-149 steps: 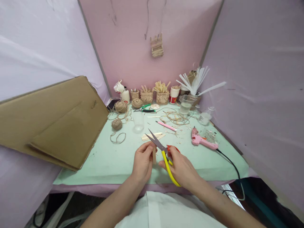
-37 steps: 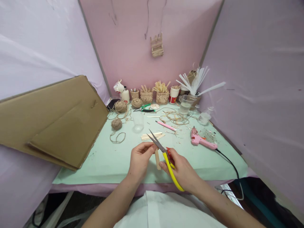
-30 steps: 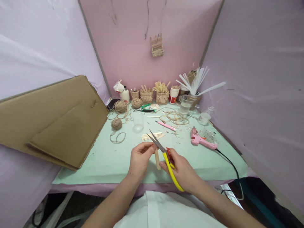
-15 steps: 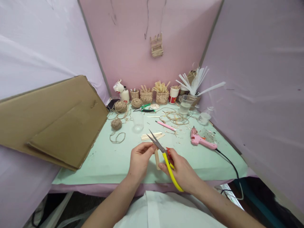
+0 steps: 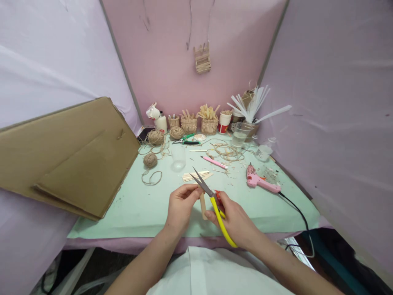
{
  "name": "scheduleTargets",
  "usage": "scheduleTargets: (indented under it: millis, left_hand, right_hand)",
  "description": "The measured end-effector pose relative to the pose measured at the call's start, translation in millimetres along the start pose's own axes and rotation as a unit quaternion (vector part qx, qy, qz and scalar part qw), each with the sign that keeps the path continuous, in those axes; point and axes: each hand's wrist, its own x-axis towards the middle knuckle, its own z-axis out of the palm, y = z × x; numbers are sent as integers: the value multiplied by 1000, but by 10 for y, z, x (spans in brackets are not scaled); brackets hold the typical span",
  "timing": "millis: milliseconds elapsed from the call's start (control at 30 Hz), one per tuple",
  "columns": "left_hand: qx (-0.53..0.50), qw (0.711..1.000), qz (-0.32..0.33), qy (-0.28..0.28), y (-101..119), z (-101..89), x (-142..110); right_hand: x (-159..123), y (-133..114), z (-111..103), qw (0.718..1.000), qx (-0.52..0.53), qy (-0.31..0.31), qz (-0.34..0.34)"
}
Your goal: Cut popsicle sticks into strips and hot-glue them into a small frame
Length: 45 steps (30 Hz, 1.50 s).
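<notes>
I'm on the head view, and here's the left hand [image 5: 182, 205] over the near half of the table [image 5: 138, 213], thumb and fingers pinching the upper end of a flat wooden stick [image 5: 203, 208], its lower end hanging down towards me. Right beside it, I've got the right hand [image 5: 233, 219] curled round the handles of the scissors [image 5: 214, 205], yellow loop sticking out below the palm, a bit of red showing by the index finger. The blades are parted slightly, tips pointing up and to the left, and they cross just by the left fingertips; whether metal touches wood there, I can't tell. Just beyond the blades I see a small bundle of pale sticks [image 5: 196, 176] lying flat, and past that a pink pen-like tool [image 5: 214, 162] at a slant. Over on the right sits a pink glue gun [image 5: 262, 183], its black cord [image 5: 299, 211] running off the edge. To the left, a clear cup [image 5: 178, 159] stands near a ball of twine [image 5: 150, 160], and a big cardboard sheet [image 5: 73, 155] leans in at the side.
</notes>
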Motion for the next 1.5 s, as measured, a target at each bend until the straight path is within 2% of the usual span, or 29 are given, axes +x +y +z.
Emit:
scheduleTargets:
  millis: [567, 800, 967, 1100, 1167, 1233, 1400, 1500]
  left_hand:
    - [36, 999, -3, -4, 14, -25, 19]
    - [57, 998, -29, -11, 89, -15, 17]
    - [64, 997, -34, -9, 96, -8, 29]
    - [52, 997, -57, -27, 60, -15, 37]
    - [32, 995, -80, -46, 48, -11, 40]
    - [3, 992, -110, -67, 47, 1, 38]
    - [-50, 976, -175, -120, 77, 30, 11]
    - [-62, 969, -190, -144, 88, 35, -9]
  right_hand:
    - [0, -7, -48, 1000, -17, -15, 2]
    - [36, 58, -121, 991, 127, -36, -11]
    - [66, -14, -204, 984, 174, -39, 19]
    - [153, -15, -204, 977, 213, -2, 16]
    - [229, 16, -190, 967, 255, 17, -2]
    - [314, 53, -171, 945, 326, 10, -21]
    - [462, 100, -91, 872, 486, -52, -36]
    - [481, 95, -44, 853, 516, -77, -37]
